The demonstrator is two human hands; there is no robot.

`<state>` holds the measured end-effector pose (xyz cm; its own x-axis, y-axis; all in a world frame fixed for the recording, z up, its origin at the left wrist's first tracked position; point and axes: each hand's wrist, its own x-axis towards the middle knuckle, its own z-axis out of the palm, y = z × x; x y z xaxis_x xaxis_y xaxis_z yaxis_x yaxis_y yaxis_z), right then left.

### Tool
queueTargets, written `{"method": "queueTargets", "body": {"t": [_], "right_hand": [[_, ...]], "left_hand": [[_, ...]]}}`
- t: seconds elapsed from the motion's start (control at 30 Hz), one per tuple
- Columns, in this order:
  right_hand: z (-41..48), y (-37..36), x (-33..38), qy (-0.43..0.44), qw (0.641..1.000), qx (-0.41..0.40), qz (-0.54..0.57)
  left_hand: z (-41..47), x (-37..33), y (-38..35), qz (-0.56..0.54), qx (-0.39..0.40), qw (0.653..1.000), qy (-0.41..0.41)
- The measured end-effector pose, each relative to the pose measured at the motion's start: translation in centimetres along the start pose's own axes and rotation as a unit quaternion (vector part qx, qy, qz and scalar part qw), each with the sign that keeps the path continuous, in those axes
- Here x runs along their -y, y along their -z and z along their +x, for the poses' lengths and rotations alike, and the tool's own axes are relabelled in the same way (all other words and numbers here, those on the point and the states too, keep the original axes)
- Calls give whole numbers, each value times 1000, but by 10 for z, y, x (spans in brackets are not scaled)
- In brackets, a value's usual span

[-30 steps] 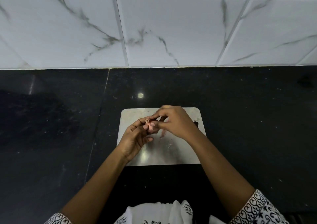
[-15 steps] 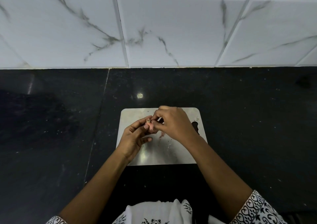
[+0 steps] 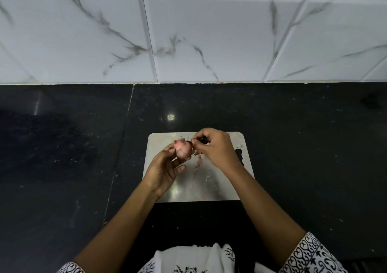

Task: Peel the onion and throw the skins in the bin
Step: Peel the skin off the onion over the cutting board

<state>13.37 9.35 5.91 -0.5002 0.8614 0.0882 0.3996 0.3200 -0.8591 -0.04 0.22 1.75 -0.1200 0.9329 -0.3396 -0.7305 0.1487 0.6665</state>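
A small pinkish onion (image 3: 183,149) is held above the steel cutting board (image 3: 222,187). My left hand (image 3: 164,168) holds it from below and the left with its fingertips. My right hand (image 3: 215,147) sits just right of the onion and pinches a strip of skin at its upper right side. Loose bits of pink skin (image 3: 199,161) lie on the board under the hands. No bin is in view.
The board rests on a black stone counter (image 3: 303,147), its handle slot (image 3: 239,156) on the right side. A white marble-patterned tile wall (image 3: 209,32) rises behind the counter.
The hands have drawn slightly apart. The onion, mostly hidden between the fingers before, now shows clearly in my left hand, while my right hand pulls skin off to the right.
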Motion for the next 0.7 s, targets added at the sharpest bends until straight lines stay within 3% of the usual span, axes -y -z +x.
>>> {"method": "queueTargets", "body": {"t": [0.13,0.27,0.43,0.7], "right_hand": [[-3,2,1,-100,978,-3,182],[-6,10,5,-128,960,-28,248],[-11,15,-12,-106,987,-69,100],[-23,-1,-33,-24,993,-13,-113]], "left_hand": [[3,2,3,-32,18,999,8],[6,2,10,-90,5,996,24],[3,1,11,-160,-8,986,41],[1,3,9,-159,36,986,35]]}}
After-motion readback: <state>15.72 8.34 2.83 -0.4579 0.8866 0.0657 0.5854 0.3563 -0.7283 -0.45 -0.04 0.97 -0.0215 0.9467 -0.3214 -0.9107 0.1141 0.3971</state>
